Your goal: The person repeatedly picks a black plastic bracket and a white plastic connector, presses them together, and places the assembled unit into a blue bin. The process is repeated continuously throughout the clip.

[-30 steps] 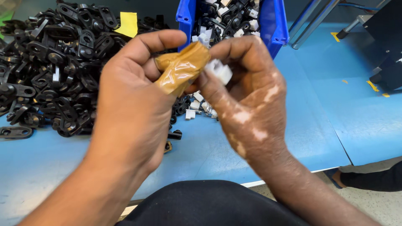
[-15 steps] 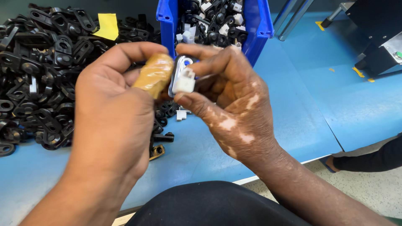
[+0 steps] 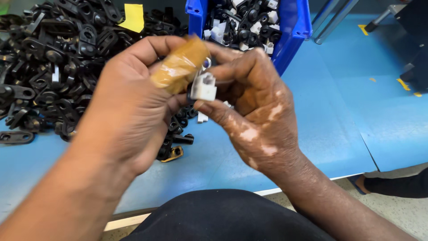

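My left hand [image 3: 129,102] and my right hand [image 3: 254,102] meet above the blue table [image 3: 330,111]. The left thumb is wrapped in tan tape [image 3: 180,67]. Between the fingers of both hands sits a small white plastic clip [image 3: 203,86], pinched by the right fingers and pressed by the taped thumb. A dark part seems to lie behind it, mostly hidden by the fingers. Just below the hands lie a few loose black parts [image 3: 178,134] and small white pieces [image 3: 203,117].
A big heap of black plastic parts [image 3: 49,67] covers the table's left side, with a yellow note [image 3: 132,18] on it. A blue bin [image 3: 294,27] of black and white parts stands at the back. A metal frame [image 3: 330,22] rises at the right.
The white clip has turned in my fingers and now faces the camera. The view has shifted slightly.
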